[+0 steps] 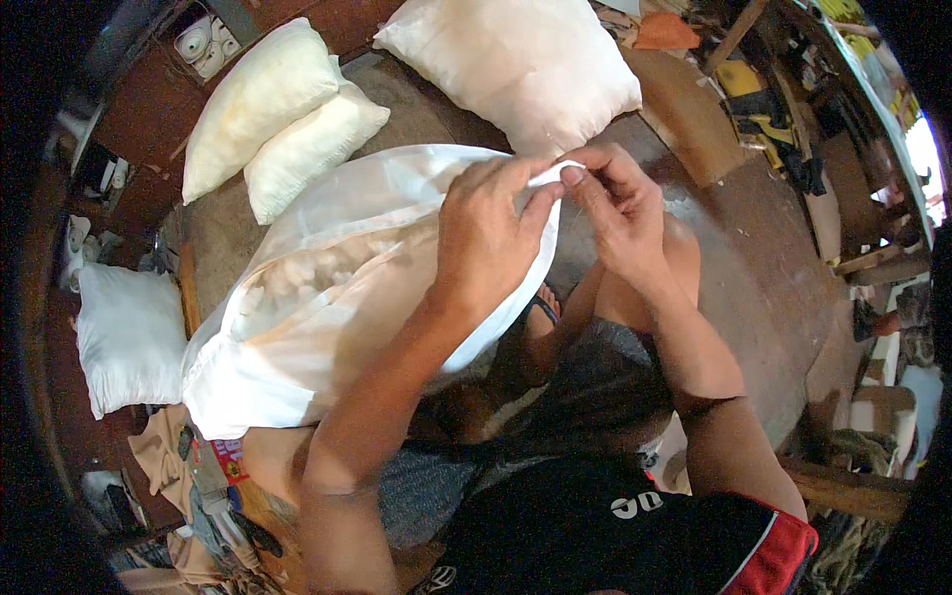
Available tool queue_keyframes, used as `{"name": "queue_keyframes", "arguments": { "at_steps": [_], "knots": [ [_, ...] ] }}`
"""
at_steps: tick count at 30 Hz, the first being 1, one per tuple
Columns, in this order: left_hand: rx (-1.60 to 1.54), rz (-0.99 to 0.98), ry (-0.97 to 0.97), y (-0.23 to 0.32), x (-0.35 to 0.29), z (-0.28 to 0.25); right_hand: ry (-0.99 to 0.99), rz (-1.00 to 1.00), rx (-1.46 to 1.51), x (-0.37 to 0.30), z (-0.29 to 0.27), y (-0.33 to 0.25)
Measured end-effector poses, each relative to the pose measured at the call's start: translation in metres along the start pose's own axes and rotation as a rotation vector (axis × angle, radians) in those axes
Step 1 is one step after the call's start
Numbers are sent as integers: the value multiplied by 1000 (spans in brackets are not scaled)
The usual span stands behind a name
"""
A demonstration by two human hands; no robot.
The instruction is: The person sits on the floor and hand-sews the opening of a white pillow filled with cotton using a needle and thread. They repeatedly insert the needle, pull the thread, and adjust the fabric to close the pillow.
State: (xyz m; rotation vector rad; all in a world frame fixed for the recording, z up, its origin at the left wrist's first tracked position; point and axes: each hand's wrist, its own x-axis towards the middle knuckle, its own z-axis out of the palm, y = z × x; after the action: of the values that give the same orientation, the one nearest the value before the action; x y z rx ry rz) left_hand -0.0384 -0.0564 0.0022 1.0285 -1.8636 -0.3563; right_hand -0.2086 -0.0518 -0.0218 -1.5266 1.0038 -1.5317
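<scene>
A large white pillow (288, 382) lies across my lap, its side seam gaping. Pale fluffy stuffing (302, 283) shows through the long slit between the two layers of cloth. At the slit's right end, my left hand (486, 233) is closed on the edge of the pillow cover, thumb against fingers. My right hand (625, 208) meets it there, thumb and fingertips pinched at the same folded bit of white cloth. Whether a needle or thread sits in the right fingertips is too small to make out.
Two cream pillows (263, 124) lean together at the far left, and a big white pillow (516, 64) lies straight ahead. Another white pillow (129, 337) is at the left. Cloth scraps (169, 456) lie at the lower left. Wooden shelving (793, 109) with clutter stands at the right.
</scene>
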Motion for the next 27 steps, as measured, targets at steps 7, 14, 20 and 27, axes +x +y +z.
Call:
{"name": "queue_keyframes", "arguments": {
  "at_steps": [7,14,20,27],
  "knots": [
    [-238,-361,25,9,-26,-11,-104,-64,-150,-6,4,-9],
    [-252,-388,76,4,-32,-15,-91,111,-18,-5,10,-4],
    [-255,-271,95,-2,-36,-7,-128,86,-74,-6,12,0],
    [-439,-340,-46,-4,-33,-20,-117,80,-51,-6,11,-3]
  ]
}}
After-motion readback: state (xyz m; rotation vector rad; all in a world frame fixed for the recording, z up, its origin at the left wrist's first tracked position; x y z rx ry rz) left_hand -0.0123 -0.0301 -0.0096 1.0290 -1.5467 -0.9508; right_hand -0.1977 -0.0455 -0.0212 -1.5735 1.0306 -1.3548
